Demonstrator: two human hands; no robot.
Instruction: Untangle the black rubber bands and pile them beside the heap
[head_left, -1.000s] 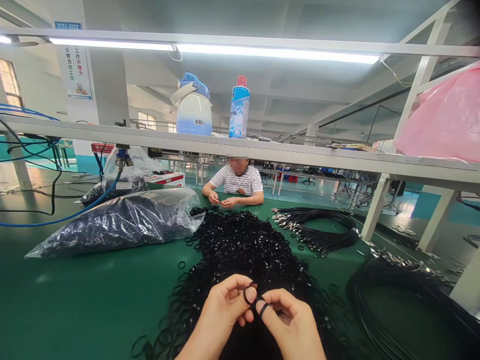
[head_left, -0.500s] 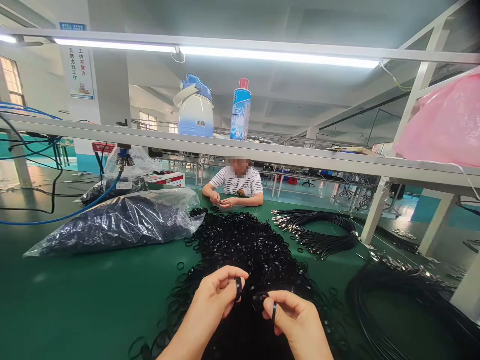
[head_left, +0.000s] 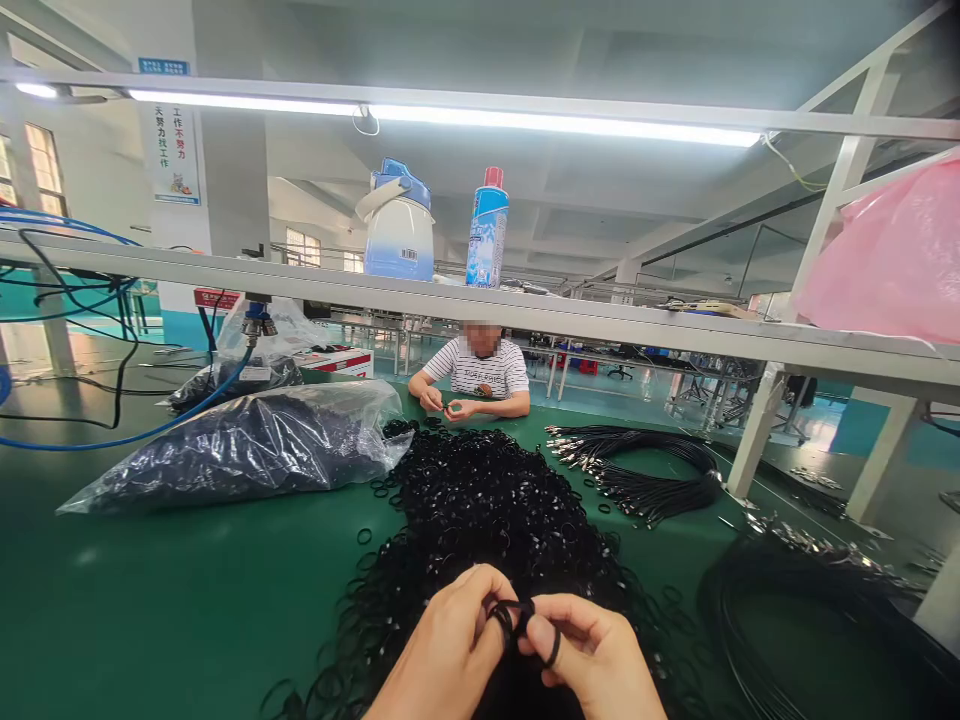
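Note:
My left hand (head_left: 446,650) and my right hand (head_left: 592,660) meet at the bottom centre, fingertips pinched together. Between them sit a few small black rubber rings (head_left: 514,615); the left fingers pinch some and one ring loops over a right finger. Both hands hover just above the near end of a large heap of black rings (head_left: 480,510) spread down the green table (head_left: 187,590).
A clear bag of black rings (head_left: 240,450) lies at the left. Bundles of black cables (head_left: 645,470) lie at the right, with more cables (head_left: 810,590) at the near right. Across the table a person in a striped shirt (head_left: 480,375) works. A shelf rail (head_left: 480,305) carries a jug and a bottle.
My hands, drawn apart half a second ago with a ring in each, have come back together, and the view has tilted slightly down.

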